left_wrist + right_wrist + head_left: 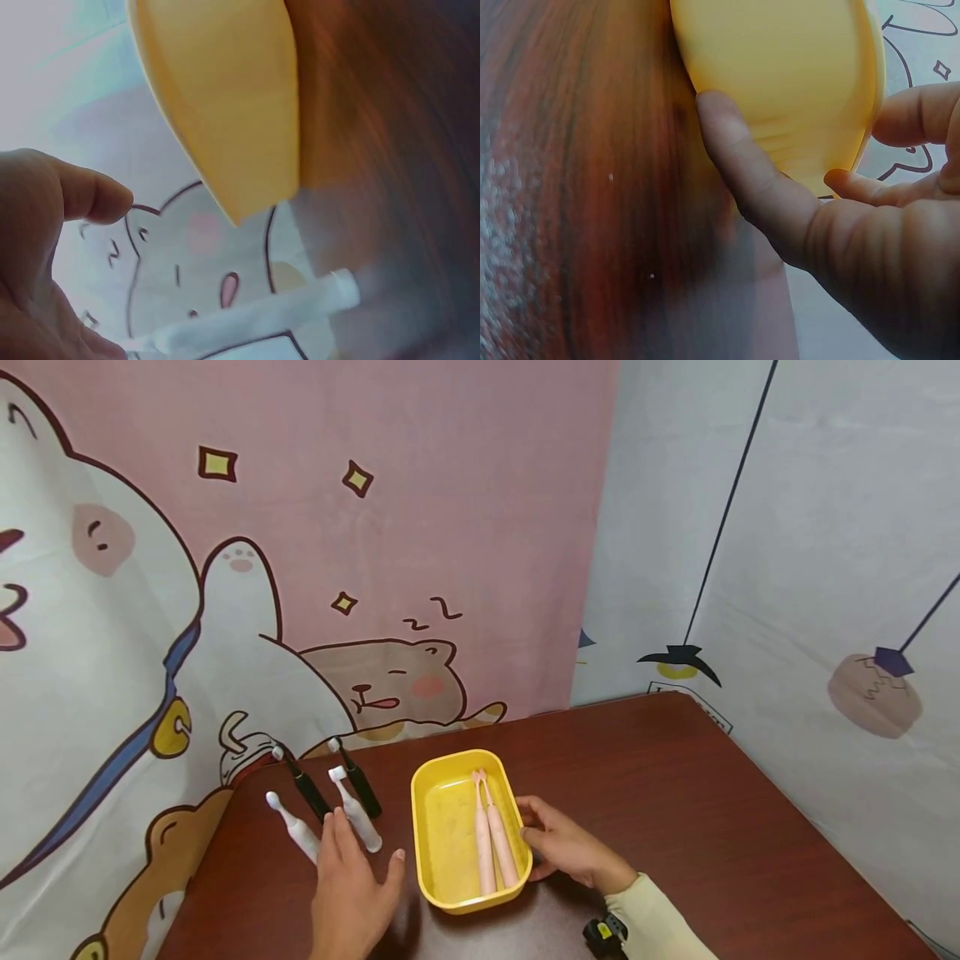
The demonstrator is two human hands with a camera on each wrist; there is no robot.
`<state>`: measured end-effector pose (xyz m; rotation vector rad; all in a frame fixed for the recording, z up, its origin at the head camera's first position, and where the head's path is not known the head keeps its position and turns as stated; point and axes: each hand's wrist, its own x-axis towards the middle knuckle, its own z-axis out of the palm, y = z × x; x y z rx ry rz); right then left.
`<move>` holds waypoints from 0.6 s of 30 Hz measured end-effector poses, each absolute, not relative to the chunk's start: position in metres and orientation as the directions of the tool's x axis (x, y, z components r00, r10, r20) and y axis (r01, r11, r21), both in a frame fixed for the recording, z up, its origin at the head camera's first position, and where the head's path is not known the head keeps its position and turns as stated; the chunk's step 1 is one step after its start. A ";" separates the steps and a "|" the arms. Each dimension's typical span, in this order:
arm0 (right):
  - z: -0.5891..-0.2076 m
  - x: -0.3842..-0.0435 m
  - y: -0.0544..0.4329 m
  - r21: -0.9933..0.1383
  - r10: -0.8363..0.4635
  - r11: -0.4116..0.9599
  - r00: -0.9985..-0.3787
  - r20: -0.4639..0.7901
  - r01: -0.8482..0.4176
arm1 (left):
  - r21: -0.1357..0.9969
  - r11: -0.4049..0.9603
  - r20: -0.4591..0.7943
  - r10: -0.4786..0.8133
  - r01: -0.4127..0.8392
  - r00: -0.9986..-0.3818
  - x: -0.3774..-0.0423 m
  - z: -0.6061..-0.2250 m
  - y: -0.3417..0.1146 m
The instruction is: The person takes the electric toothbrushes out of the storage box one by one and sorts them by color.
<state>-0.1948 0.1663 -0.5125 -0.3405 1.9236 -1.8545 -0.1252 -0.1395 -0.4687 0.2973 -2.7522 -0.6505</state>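
On the table, a yellow tray carries two pink electric toothbrushes lying side by side along its right half. My right hand grips the tray's right wall, with fingertips at the rim and one digit low against the outer side in the right wrist view. To the left, my left hand holds nothing, its fingers extended and the thumb spread toward the tray. Its fingertips are right by a white electric toothbrush and a black one. Another white toothbrush and another black one lie close by.
The brown table meets a pink cartoon-printed wall cloth at the back and left. A pale cloth hangs along the right side. Under my right wrist, a black strapped device shows beside the sleeve.
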 end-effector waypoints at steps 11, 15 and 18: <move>-0.510 -0.193 0.168 -0.991 -0.469 0.072 -0.873 -0.135 0.115 | 0.399 0.917 0.316 -0.122 0.016 -0.941 -0.117 -0.443 -0.106; -0.511 -0.193 0.168 -0.992 -0.477 0.064 -0.870 -0.125 0.108 | 0.378 0.922 0.314 -0.048 0.079 -0.948 -0.126 -0.442 -0.095; -0.512 -0.193 0.168 -0.992 -0.485 0.060 -0.866 -0.125 0.110 | 0.359 0.923 0.332 0.012 0.138 -0.943 -0.135 -0.445 -0.089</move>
